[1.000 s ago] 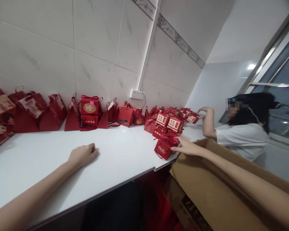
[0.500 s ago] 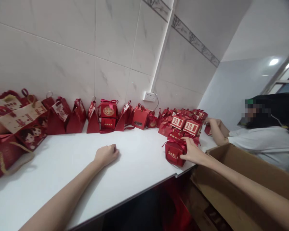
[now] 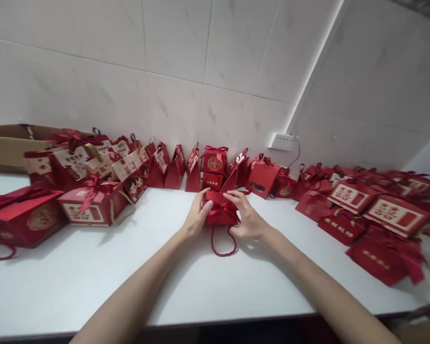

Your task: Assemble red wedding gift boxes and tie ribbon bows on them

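A small red gift box (image 3: 220, 217) with a red ribbon bow rests on the white table in front of me, and its red cord handle loops toward my side. The left end of the box is in the fingers of my left hand (image 3: 195, 217). At the other end, my right hand (image 3: 247, 217) grips with its thumb low and its fingers over the top edge. Right behind stand two stacked red boxes (image 3: 215, 162) with gold print.
Triangular red boxes (image 3: 175, 167) line the tiled wall. Larger gift boxes (image 3: 93, 205) sit at left, near a cardboard carton (image 3: 7, 153). Many red boxes (image 3: 394, 212) are piled at right. A white power strip (image 3: 282, 142) is on the wall. The white table (image 3: 157, 296) ends close to me.
The view has turned left. My right hand has moved from the pile at right to mid-table with a red gift box. My left hand, earlier curled on the table, has joined it on the box.
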Available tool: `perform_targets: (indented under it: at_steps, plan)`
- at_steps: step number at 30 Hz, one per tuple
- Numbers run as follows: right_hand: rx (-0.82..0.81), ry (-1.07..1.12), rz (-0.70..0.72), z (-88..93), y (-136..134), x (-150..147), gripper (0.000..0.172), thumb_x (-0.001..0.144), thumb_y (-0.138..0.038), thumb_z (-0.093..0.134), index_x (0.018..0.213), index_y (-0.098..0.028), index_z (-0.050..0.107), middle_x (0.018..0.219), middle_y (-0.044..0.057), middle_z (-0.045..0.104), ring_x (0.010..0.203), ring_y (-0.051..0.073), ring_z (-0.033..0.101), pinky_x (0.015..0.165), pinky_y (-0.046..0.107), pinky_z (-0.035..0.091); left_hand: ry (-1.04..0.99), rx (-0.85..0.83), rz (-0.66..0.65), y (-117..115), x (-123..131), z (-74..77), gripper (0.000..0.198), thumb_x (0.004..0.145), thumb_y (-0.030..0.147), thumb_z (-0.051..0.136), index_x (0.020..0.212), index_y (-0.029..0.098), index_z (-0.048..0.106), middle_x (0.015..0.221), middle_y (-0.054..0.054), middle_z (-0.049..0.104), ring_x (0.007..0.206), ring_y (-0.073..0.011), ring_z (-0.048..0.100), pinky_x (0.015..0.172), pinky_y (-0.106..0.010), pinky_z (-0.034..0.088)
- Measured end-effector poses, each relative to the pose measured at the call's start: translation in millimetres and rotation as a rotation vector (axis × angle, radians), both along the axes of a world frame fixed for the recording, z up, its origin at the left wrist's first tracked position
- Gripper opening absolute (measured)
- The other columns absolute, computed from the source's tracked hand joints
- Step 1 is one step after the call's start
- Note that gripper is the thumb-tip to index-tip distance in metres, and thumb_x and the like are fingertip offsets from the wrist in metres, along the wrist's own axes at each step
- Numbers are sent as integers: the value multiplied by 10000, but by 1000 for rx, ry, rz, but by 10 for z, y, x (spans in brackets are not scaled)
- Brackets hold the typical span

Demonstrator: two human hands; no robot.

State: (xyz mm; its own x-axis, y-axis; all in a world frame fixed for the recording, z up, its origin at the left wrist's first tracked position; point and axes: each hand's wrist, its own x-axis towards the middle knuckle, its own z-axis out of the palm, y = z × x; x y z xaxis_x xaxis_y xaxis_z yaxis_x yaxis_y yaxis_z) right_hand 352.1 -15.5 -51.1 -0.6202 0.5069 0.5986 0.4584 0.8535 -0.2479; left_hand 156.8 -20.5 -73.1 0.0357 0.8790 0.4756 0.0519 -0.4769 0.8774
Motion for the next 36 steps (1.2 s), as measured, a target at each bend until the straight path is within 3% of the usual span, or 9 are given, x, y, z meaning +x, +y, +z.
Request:
perform_targets:
  at_steps: [3, 6, 10, 14, 17, 20, 25, 27, 36]
  plan:
    - [-63, 155, -42, -170, 11, -80, 964, 592, -80, 590, 1421, -308, 154, 1406, 101, 274, 1335, 286, 282, 1080, 503, 313, 27, -76, 16, -20, 2, 4, 539, 778, 447, 535, 1223, 164, 420, 1269, -131, 506, 1163, -265, 495, 951, -392, 422]
    - [-108, 206, -60, -237, -54, -28, 1005, 604, -112, 627, 1432, -333, 102, 1446, 103, 202, 1355, 295, 242, 1046, 505, 361, 28, -106, -32, -40, 14, 24, 467, 786, 398, 524, 1187, 171, 444, 1186, -98, 566, 1077, -245, 551, 885, -357, 464]
    - [-153, 227, -104, -257, -111, 99, 1059, 626, -189, 687, 1438, -339, 25, 1386, 128, 290, 1292, 306, 336, 980, 523, 418, 46, -89, -108, -67, 47, 23, 459, 790, 379, 533, 1197, 184, 445, 1209, -92, 560, 1094, -242, 545, 873, -344, 468]
    - [-147, 250, -111, -281, -81, 163, 1059, 607, -211, 722, 1429, -352, 71, 1321, 113, 338, 1244, 305, 385, 970, 530, 432, 71, -29, 78, -77, 77, -18, 398, 779, 363, 564, 1127, 207, 447, 1208, -93, 526, 1136, -227, 503, 863, -342, 463]
    - [-142, 298, -97, -305, -36, 181, 1030, 605, -202, 723, 1417, -364, 111, 1326, 102, 313, 1252, 305, 372, 943, 518, 468, 115, 58, 227, -66, 91, -45, 161, 810, 330, 536, 891, 199, 490, 922, -31, 573, 874, -162, 567, 764, -304, 466]
    - [-137, 324, -89, -318, -8, 186, 1004, 614, -187, 720, 1407, -374, 133, 1327, 93, 307, 1248, 301, 376, 926, 514, 488, 155, 194, 262, -76, 113, -47, 95, 855, 266, 488, 789, 200, 472, 737, 21, 526, 678, -112, 525, 657, -255, 448]
    - [-99, 343, -58, -323, -28, 152, 1001, 602, -142, 710, 1402, -366, 152, 1308, 93, 314, 1241, 294, 380, 921, 501, 501, 422, 685, 319, -204, 183, -9, 74, 829, 144, 540, 807, 198, 495, 766, 5, 469, 702, -117, 470, 595, -237, 401]
    - [-82, 366, -54, -330, -51, 131, 992, 616, -148, 705, 1401, -367, 139, 1322, 97, 299, 1249, 293, 372, 917, 499, 503, 522, 810, 324, -261, 218, 2, 71, 816, 149, 569, 831, 202, 524, 781, -1, 447, 718, -128, 449, 611, -260, 391]
    - [-14, 396, -34, -317, -96, 97, 980, 649, -214, 728, 1395, -356, 108, 1343, 113, 275, 1240, 303, 390, 899, 502, 513, 574, 949, 402, -333, 269, 21, 57, 791, 213, 630, 786, 222, 574, 733, 17, 363, 683, -134, 383, 682, -319, 310]
